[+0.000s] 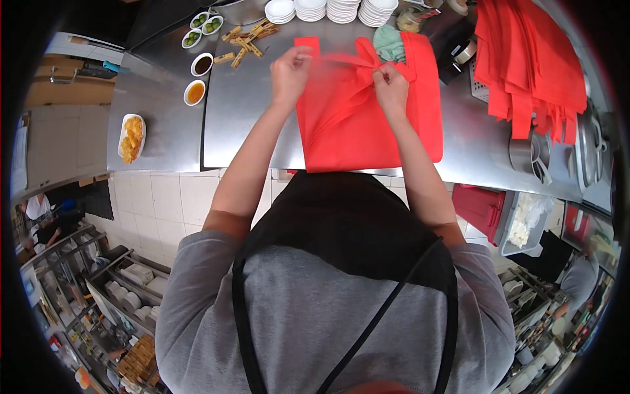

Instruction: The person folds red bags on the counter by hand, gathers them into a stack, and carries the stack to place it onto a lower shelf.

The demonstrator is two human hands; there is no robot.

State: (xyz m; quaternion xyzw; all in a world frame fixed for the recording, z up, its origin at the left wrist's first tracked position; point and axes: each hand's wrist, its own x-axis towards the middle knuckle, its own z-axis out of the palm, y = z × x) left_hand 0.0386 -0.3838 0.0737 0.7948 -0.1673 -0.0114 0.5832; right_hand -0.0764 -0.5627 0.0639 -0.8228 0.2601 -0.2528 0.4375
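A red fabric bag [357,141] lies on the steel counter in front of me, its cloth creased and partly blurred by motion. Over the bag's upper left part is my left hand [291,73], its fingers pinched together near a smeared red strip that runs across to the right. My right hand [392,88] is closed on a gathered piece of the red cloth at the bag's upper right. Just beyond it, a crumpled green cloth [390,44] rests against the bag.
More red bags [525,62] are stacked at the right, near a metal pot [529,152]. Stacked white dishes [342,10], wooden clothespins [246,44], sauce bowls [195,92] and a dish of fried food [132,138] stand on the steel counter [246,108]. Other people are visible at both edges.
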